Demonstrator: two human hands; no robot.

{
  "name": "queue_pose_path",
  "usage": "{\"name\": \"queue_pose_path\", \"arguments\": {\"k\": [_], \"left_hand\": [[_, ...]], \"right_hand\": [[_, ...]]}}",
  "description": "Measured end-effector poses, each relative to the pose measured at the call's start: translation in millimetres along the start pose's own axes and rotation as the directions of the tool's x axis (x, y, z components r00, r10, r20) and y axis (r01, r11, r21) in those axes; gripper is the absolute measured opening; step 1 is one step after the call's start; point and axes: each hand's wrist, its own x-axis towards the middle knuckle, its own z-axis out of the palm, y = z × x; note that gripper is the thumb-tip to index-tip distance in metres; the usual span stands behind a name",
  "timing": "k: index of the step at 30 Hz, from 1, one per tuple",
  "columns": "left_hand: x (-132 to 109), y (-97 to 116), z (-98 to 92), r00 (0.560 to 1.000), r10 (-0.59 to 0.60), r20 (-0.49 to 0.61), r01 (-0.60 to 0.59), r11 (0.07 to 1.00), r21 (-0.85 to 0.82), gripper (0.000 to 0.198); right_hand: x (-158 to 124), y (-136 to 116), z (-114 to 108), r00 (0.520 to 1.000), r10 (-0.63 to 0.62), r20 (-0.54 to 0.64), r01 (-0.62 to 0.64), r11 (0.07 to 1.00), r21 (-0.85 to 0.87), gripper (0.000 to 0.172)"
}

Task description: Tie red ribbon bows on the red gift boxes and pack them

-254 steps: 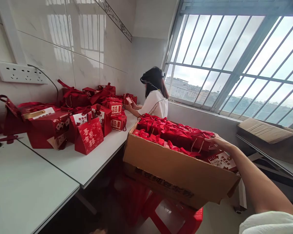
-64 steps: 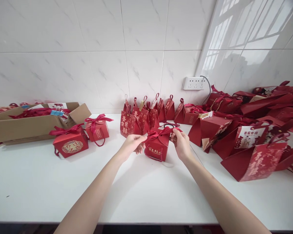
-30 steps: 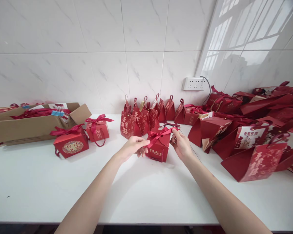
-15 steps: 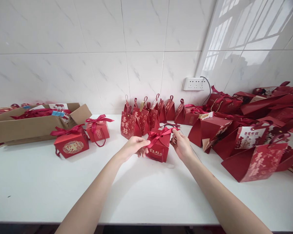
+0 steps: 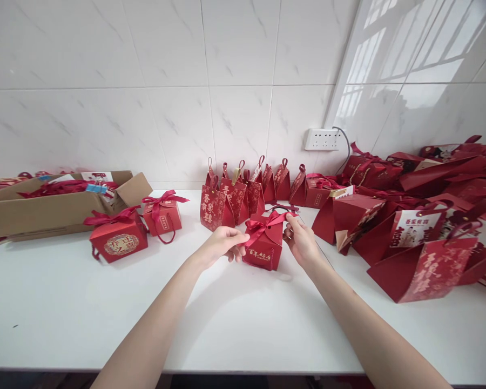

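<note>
In front of me a small red gift box [image 5: 264, 252] with gold lettering stands upright on the white table. A shiny red ribbon [image 5: 263, 227] is tied in a bow across its top. My left hand [image 5: 225, 244] pinches the bow's left end between thumb and fingers. On the other side my right hand [image 5: 300, 237] grips the right end of the same ribbon, its fingers curled. Both hands are beside the box, a little above the table. A twisted red cord hangs on the box's front.
Two red bow-tied boxes, one of them a large box [image 5: 119, 237], stand at left beside a cardboard carton [image 5: 44, 216] of ribbons and cards. Several red triangular boxes [image 5: 216, 208] line the tiled wall. A heap of red boxes [image 5: 425, 259] covers the right. A power strip [image 5: 322, 140] hangs behind.
Almost nothing differs. The box between my hands has turned or shifted very slightly, while both hands keep their pinch on the ribbon ends.
</note>
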Motion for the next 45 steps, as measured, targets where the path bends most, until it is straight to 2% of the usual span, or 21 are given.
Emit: {"name": "queue_pose_path", "arguments": {"k": [9,17,45], "left_hand": [[-1.4,-0.5,-1.8,0.998,0.019,0.055,-0.018,0.999,-0.033,0.031],[-2.0,2.0,-0.9,0.993,-0.009,0.119,0.011,1.000,-0.017,0.030],[-2.9,2.7,-3.5,0.980,0.036,0.197,-0.015,0.994,-0.108,0.031]], "right_hand": [[1.3,1.4,-1.0,1.000,0.006,-0.008,-0.006,1.000,0.015,0.041],[2.6,2.0,-2.4,0.999,0.030,-0.018,-0.030,0.999,0.028,0.044],[6.6,3.0,-4.7,0.997,0.038,-0.067,-0.035,0.999,0.035,0.037]]}}
